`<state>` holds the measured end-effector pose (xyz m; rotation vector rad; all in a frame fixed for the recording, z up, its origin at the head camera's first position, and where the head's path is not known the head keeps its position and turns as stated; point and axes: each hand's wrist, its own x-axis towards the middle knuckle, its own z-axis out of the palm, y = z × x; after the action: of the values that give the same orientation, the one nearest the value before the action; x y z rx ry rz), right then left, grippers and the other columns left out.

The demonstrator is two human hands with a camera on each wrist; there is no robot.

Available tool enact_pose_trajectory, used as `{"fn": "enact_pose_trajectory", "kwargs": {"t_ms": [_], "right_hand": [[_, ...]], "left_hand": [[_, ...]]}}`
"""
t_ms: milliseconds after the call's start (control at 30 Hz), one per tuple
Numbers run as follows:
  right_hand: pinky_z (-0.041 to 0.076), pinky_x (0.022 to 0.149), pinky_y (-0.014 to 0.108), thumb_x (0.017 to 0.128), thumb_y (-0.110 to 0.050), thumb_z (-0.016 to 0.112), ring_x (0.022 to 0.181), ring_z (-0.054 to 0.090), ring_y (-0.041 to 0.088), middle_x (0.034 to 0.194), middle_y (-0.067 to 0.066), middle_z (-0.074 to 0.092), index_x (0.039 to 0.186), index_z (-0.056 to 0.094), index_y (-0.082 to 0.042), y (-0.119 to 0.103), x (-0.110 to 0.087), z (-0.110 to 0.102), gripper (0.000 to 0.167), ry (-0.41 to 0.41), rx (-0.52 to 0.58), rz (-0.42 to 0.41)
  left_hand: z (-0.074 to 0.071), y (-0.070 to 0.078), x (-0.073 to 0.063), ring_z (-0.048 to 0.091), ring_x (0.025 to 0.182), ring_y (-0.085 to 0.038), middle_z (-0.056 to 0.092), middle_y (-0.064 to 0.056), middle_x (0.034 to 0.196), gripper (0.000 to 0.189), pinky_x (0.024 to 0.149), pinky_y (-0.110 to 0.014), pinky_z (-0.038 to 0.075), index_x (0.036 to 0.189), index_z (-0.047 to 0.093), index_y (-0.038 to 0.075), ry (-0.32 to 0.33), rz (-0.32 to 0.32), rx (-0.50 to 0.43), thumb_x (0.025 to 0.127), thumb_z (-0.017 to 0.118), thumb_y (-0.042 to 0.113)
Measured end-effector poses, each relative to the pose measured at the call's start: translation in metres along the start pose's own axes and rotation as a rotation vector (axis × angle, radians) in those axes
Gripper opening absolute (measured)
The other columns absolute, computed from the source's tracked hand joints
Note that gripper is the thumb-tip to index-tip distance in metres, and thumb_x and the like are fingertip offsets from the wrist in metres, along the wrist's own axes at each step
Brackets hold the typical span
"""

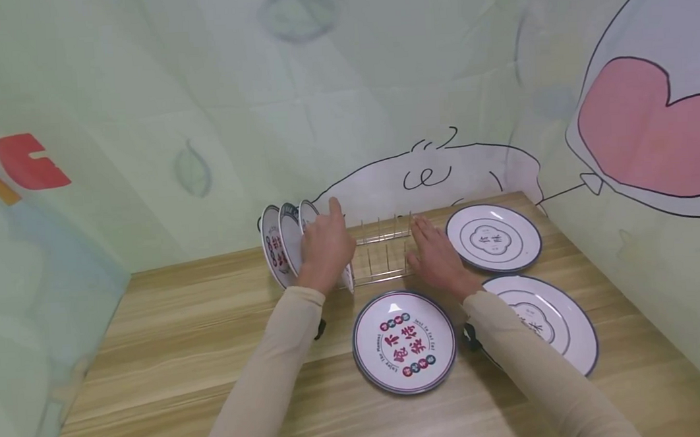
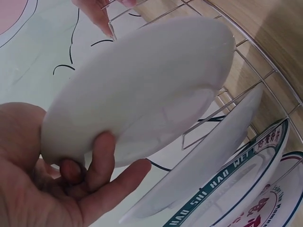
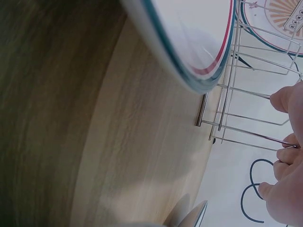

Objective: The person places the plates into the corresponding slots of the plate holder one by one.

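My left hand (image 1: 329, 242) grips the rim of a white plate (image 2: 142, 90), thumb on one side and fingers on the other. The plate stands tilted at the wire dish rack (image 1: 383, 276), its plain back showing in the left wrist view. Beside it several more plates lean in the rack's left part, among them one with a dark green lettered rim (image 2: 213, 187) and one with red characters (image 1: 276, 249). At the rack's right end, my right hand (image 1: 438, 257) holds the wire frame, thumb and curled fingers on the wires (image 3: 251, 132).
A round plate with red characters (image 1: 405, 371) lies on the wooden table (image 1: 189, 326) in front of the rack. Two blue-rimmed plates, one farther back (image 1: 469, 229) and one nearer (image 1: 572, 319), lie at the right; my right forearm partly covers the nearer. A printed cloth wall (image 1: 232, 119) stands behind.
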<state>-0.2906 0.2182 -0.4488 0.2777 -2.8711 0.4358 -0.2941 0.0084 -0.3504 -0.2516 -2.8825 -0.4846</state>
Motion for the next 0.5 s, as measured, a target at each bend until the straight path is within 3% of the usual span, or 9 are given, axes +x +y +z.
{"fn": "enact_pose_trajectory", "kwargs": {"t_ms": [367, 500], "right_hand": [[0.018, 0.125, 0.051, 0.1, -0.026, 0.055, 0.154, 0.02, 0.036, 0.163, 0.022, 0.025, 0.153, 0.027, 0.006, 0.0, 0.0, 0.001, 0.069, 0.001, 0.01, -0.005], [0.016, 0.125, 0.05, 0.1, -0.027, 0.055, 0.154, 0.019, 0.035, 0.164, 0.022, 0.024, 0.154, 0.026, 0.006, 0.001, 0.001, 0.001, 0.069, -0.003, 0.003, -0.003]], "left_hand": [[0.01, -0.005, 0.009, 0.056, 0.048, -0.021, 0.057, -0.01, 0.063, 0.06, 0.038, -0.026, 0.042, 0.146, 0.033, 0.003, 0.029, -0.017, -0.009, 0.091, 0.058, 0.002], [0.011, -0.006, 0.01, 0.055, 0.046, -0.02, 0.057, -0.01, 0.062, 0.065, 0.037, -0.025, 0.042, 0.15, 0.029, 0.003, 0.024, -0.014, -0.015, 0.092, 0.056, 0.002]]}}
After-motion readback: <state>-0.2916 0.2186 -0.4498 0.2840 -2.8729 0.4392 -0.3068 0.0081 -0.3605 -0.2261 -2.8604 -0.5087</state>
